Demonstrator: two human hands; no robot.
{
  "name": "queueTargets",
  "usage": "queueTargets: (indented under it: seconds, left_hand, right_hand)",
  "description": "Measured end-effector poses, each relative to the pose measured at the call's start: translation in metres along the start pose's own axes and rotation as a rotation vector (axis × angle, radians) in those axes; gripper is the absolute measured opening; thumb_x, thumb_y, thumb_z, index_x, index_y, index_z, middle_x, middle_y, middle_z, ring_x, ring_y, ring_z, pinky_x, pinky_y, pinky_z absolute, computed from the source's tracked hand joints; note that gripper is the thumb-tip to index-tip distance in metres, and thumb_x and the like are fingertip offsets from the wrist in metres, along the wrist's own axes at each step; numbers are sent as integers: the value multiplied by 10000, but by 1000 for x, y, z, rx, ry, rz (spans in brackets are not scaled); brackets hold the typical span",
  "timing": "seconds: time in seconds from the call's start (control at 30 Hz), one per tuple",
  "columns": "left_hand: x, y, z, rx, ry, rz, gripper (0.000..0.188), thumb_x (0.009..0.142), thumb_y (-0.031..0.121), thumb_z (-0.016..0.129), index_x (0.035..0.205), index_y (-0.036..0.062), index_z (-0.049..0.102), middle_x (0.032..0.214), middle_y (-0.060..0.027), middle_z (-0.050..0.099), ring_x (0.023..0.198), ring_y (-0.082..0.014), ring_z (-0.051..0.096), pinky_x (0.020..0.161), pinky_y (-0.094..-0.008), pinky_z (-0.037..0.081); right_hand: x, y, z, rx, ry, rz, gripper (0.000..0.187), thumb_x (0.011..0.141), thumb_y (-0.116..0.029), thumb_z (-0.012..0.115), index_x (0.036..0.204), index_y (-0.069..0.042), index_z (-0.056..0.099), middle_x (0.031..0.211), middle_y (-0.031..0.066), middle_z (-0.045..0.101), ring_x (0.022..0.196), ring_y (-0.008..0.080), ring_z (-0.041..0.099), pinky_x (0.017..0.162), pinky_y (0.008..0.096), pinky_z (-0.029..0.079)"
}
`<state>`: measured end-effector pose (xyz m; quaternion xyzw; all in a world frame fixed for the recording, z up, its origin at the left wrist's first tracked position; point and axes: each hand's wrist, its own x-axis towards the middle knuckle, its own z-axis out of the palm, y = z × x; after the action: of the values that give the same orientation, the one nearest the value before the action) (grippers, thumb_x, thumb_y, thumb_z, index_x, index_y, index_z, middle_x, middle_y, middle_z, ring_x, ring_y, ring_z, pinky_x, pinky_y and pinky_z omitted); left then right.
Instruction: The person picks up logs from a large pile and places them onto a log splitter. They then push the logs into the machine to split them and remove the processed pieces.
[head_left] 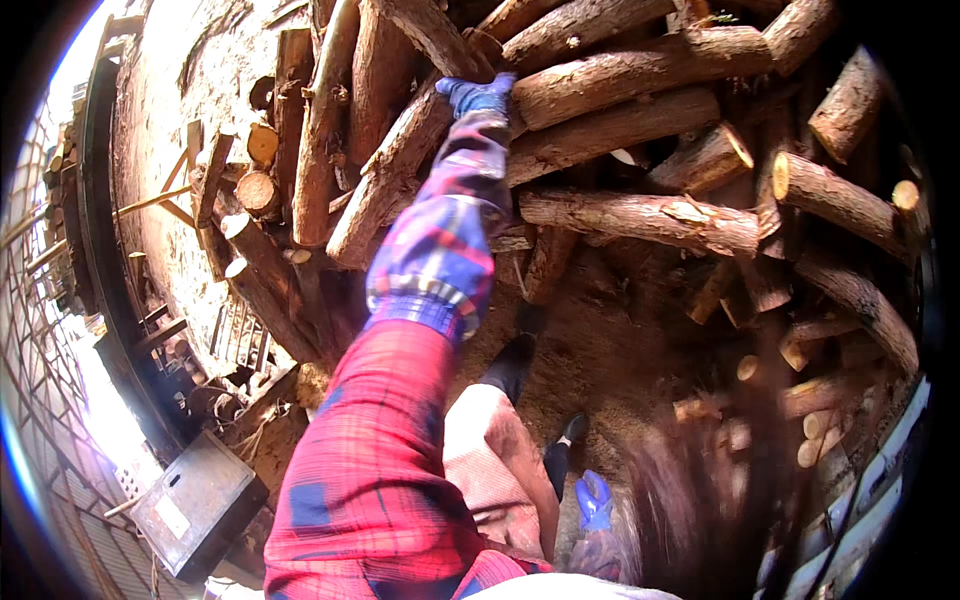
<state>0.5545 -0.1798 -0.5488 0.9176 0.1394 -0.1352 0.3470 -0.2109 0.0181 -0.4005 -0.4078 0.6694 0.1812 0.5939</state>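
Note:
My left hand (478,95), in a blue glove at the end of a red and blue plaid sleeve, reaches far out to a big pile of bark-covered logs (640,215). Its fingers curl around the near end of one long log (620,75) high in the pile. My right hand (594,500), also in a blue glove, hangs low beside my leg with nothing visible in it. My dark shoes (572,428) stand on sawdust-covered ground (610,370) just in front of the pile.
Cut log ends and thinner poles (262,190) lie at the pile's left side. A grey metal box (200,505) stands at the lower left beside a wire mesh fence (50,400). More short logs (810,395) lie at the right. Blurred hair covers the lower right.

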Motion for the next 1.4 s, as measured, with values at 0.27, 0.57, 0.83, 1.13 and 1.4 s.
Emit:
queueTargets:
  seconds: [0.27,0.57,0.83,1.13,1.4]
  left_hand:
    - [-68,7,-193,-985,-1064,-267,422,885,269,666,1198,7,559,1070,-155,657,978,-301,649,913,-430,513]
    - [-241,17,-488,-180,-1370,-197,778,799,266,766,1423,8,379,1253,-104,563,1150,-208,542,991,-378,441]
    - [-351,-17,-480,-84,-1136,826,754,923,623,449,1404,42,453,1475,-157,417,1385,-264,331,1143,-441,270]
    - [-688,52,-321,-1312,-1476,-166,402,958,387,533,1196,67,582,1095,-97,635,971,-259,615,884,-410,501]
    - [-925,100,-343,-916,-1677,893,473,961,274,555,1348,11,485,1230,-131,614,1147,-233,591,1018,-355,435]
  right_hand:
    - [47,-245,56,148,-57,-545,586,889,-109,681,1403,-5,418,1417,161,477,1286,268,484,1064,375,410]
    - [-119,-577,114,-926,332,-2158,919,629,-260,784,1443,-134,375,1444,128,417,1322,294,430,1075,428,382]
    - [-206,-464,7,-1235,224,-1566,640,650,-491,734,1148,-128,564,1008,128,661,953,315,653,778,457,527]
    - [-249,-188,-116,235,-236,-1336,1152,660,-327,854,1551,-129,150,1497,133,373,1354,246,390,1119,380,310]
    - [-371,-70,-385,110,564,-1536,861,725,-205,817,1433,-90,342,1319,155,534,1189,245,536,992,367,465]
